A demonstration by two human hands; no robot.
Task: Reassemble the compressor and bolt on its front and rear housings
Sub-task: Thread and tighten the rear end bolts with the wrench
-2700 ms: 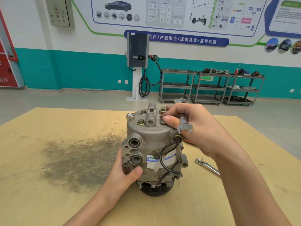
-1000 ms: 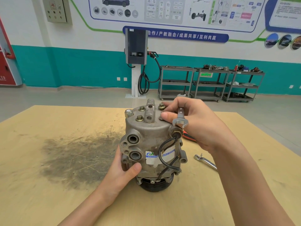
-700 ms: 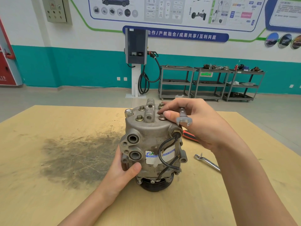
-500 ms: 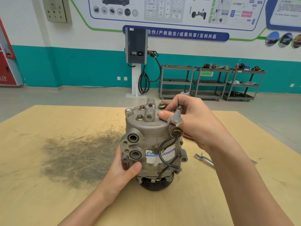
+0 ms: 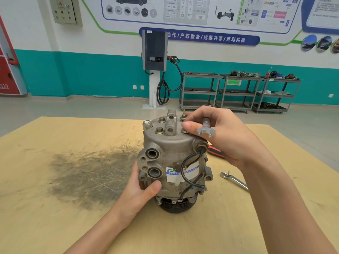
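Note:
The grey compressor (image 5: 172, 162) stands upright on its black pulley (image 5: 177, 205) in the middle of the wooden table (image 5: 55, 208). Its top housing carries several bolts (image 5: 159, 130) and a black cable on the right side. My left hand (image 5: 141, 189) grips the lower left of the body, thumb across the front. My right hand (image 5: 225, 138) is at the top right edge, its fingertips on a bolt there. A small open-ended wrench (image 5: 205, 132) is held in that hand's fingers, jaw end pointing down toward me.
A second wrench (image 5: 233, 180) lies on the table right of the compressor. A red-and-black tool handle (image 5: 216, 152) lies behind it, partly hidden by my right hand. A dark scuffed patch (image 5: 88, 173) marks the table at left. Metal carts (image 5: 238, 92) stand far back.
My right hand's fingers have been turning back and forth at the top right bolt, so the wrench jaw swings slightly. The left hand and the compressor have stayed in place.

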